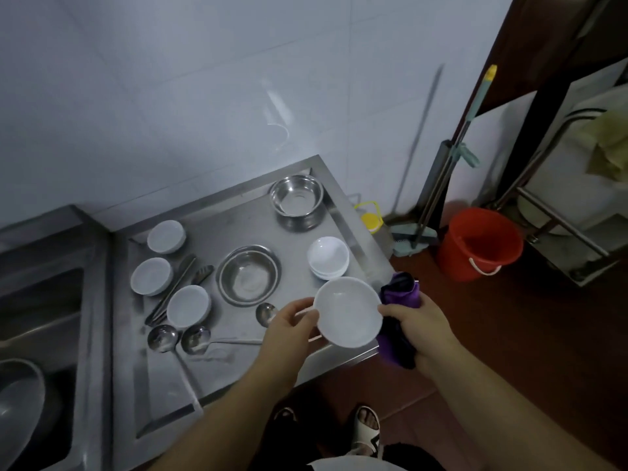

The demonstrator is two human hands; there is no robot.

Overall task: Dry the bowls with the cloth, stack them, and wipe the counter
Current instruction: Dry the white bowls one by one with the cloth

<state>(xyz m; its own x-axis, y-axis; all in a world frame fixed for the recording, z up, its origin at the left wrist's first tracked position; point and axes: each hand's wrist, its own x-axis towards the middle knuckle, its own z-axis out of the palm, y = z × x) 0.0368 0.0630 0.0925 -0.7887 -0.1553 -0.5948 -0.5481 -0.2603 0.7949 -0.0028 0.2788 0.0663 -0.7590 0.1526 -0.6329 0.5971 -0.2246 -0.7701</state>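
Counter (238, 229): steel drainboard beneath and beyond both hands, its front edge just under the held bowl; streaks on it look like wetness, though that is a reading, not a certainty.
Steel basins: a deep one (296, 195) at the far corner, well beyond the fingertips; a shallow one (249, 275) just beyond the left hand's fingers.
Held bowl (347, 312): white, mouth up, lifted between the two hands over the counter's front edge.
Stack of white bowls (328, 257): nested upright, just beyond the held bowl and close to the right fingertips.
Upturned white bowls: three lying rim-down at (166, 236), (151, 276) and (188, 306), all to the far left of the left fingers.
Cloth (401, 300): purple, bunched against the held bowl's right side, inside the right hand's grasp.
Left hand (289, 321): thumb and fingers pinch the near-left rim of the held bowl.
Right hand (419, 326): fingers curled round the cloth, thumb on the bowl's right rim.
Ladles (180, 338): lying near the left wrist, tongs just beyond them.
Step in hand (judged): drying one bowl, or just ending it; three remain upturned and the wipe is not yet done.
Next move (judged): set this bowl centred into the stack, lowered level so that it nests without knocking the pile toward the counter's edge.
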